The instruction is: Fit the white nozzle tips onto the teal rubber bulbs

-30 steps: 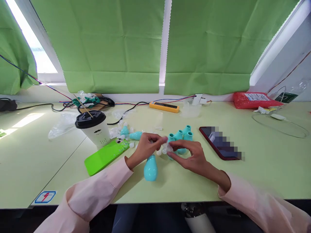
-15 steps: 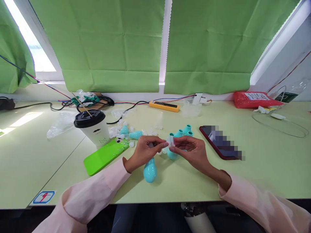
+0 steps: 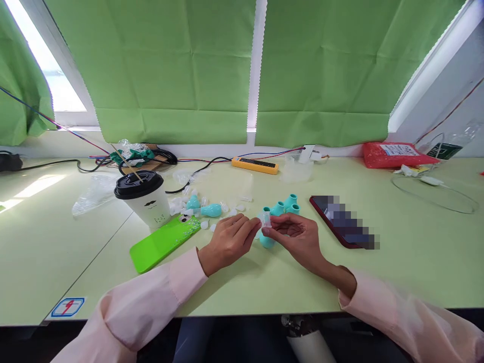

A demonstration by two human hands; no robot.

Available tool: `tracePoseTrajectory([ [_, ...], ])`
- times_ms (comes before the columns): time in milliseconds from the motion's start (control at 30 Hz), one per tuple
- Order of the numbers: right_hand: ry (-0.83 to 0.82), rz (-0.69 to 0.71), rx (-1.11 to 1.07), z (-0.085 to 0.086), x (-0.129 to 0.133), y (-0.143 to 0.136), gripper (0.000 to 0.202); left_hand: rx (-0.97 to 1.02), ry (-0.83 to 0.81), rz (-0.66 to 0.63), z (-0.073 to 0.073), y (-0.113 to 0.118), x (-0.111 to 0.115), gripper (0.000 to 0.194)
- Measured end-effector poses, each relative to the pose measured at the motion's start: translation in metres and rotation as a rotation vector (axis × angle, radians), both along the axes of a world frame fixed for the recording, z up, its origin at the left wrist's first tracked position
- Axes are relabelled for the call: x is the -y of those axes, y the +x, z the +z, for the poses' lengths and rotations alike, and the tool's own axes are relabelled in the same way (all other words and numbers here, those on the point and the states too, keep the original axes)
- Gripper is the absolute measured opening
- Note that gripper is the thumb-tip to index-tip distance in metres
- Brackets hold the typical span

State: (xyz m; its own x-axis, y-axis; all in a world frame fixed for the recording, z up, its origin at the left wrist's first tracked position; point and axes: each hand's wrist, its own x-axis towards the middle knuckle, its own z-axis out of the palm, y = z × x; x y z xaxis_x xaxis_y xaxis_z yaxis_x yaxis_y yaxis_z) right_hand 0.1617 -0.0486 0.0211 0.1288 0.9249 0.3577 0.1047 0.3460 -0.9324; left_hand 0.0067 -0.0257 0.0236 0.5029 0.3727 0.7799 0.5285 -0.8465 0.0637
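My right hand (image 3: 297, 233) pinches a small clear plastic tube-like piece (image 3: 266, 220) between thumb and fingers. My left hand (image 3: 232, 239) is closed, its back toward me, and its fingertips meet the left side of that piece. The teal bulb seen in it in the earlier frame is now hidden, apparently behind the curled fingers. Just beyond my right hand stand several teal bulbs (image 3: 279, 207) with open necks. A rounded teal bulb (image 3: 266, 241) shows below the clear piece. Two more teal bulbs (image 3: 211, 210) lie past my left hand among small white and clear parts (image 3: 177, 205).
To the left, a paper cup (image 3: 149, 207) with a black lid stands behind a green phone case (image 3: 164, 243). A dark phone (image 3: 342, 222) lies on the right. Farther back are a yellow-orange device (image 3: 255, 165), cables, a clear container (image 3: 297, 170) and a red packet (image 3: 397, 154).
My left hand has rolled over, back upward, and the teal bulb that hung below it has gone out of sight. My right hand stays almost still with the clear piece.
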Motion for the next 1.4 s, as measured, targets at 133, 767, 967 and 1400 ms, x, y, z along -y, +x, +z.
tracePoseTrajectory([
  [133,0.032,-0.003,0.036,0.0,-0.001,0.001,0.025,0.006,-0.275,0.022,0.003,0.003,0.002,0.016],
  [767,-0.093,0.108,-0.058,0.006,-0.003,0.005,0.029,0.228,-0.462,-0.037,0.007,-0.002,-0.001,0.021],
  [967,-0.068,0.114,-0.044,0.006,-0.004,0.004,0.027,0.291,-0.398,-0.113,0.005,-0.001,-0.004,0.015],
  [1400,0.151,-0.053,0.268,0.007,-0.014,0.013,0.023,-0.034,-0.445,0.298,0.007,-0.007,-0.024,0.024],
])
